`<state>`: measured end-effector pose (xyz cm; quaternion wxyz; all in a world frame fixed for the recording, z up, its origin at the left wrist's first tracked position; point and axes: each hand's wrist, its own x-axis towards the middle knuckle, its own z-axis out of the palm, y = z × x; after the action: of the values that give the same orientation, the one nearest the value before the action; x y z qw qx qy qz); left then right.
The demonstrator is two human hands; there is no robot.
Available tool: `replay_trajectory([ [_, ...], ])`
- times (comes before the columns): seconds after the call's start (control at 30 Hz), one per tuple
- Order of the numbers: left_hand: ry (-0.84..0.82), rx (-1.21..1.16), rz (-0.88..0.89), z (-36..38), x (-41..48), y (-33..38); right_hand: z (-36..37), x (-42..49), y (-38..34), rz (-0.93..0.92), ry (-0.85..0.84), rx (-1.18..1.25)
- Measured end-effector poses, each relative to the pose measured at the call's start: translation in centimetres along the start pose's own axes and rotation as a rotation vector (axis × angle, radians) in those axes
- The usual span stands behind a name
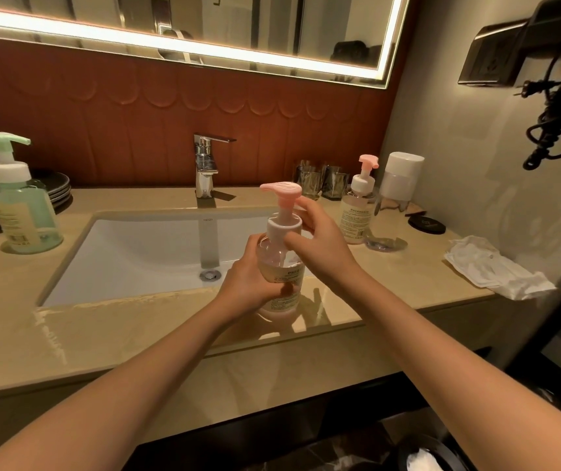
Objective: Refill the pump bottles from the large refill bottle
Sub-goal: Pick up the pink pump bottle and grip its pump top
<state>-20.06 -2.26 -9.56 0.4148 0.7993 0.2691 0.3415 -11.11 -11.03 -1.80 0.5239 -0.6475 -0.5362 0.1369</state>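
A clear pump bottle with a pink pump head [280, 253] stands upright on the counter's front edge, just right of the sink. My left hand [248, 283] grips its body from the left. My right hand [316, 239] curls round the white collar under the pump head. A second pink pump bottle [357, 212] stands at the back right. Beside it is a tall clear bottle with a white cap [394, 198]. A green pump bottle [20, 205] stands on the left of the counter.
The white sink [143, 253] with a chrome tap [206, 168] fills the counter's middle. Dark plates [58, 188] are stacked at the back left, two glasses [319, 180] at the back right. A crumpled white cloth [496, 266] and a black disc [428, 224] lie on the right.
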Motion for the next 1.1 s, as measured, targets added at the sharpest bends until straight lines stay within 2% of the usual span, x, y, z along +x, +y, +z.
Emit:
replay_trajectory([
  [0.07, 0.002, 0.011, -0.008, 0.05, 0.09, -0.08, 0.08, -0.07, 0.03, 0.010, -0.019, 0.015],
  [0.23, 0.004, 0.023, -0.032, 0.14, 0.11, -0.16, 0.73, 0.30, 0.11, -0.009, 0.147, -0.172],
  [0.47, 0.008, 0.029, -0.014, 0.13, -0.26, 0.24, 0.61, 0.08, 0.48, 0.036, -0.035, 0.043],
  [0.67, -0.003, 0.027, -0.039, 0.00, -0.26, 0.48, 0.68, 0.41, 0.42, 0.004, 0.185, -0.145],
  [0.93, 0.014, 0.019, -0.034, 0.22, -0.26, 0.40, 0.28, 0.06, 0.21, 0.025, -0.028, 0.060],
  [1.1, -0.005, -0.001, -0.025, 0.11, -0.44, 0.19, 0.29, 0.12, 0.52, 0.023, 0.013, -0.026],
])
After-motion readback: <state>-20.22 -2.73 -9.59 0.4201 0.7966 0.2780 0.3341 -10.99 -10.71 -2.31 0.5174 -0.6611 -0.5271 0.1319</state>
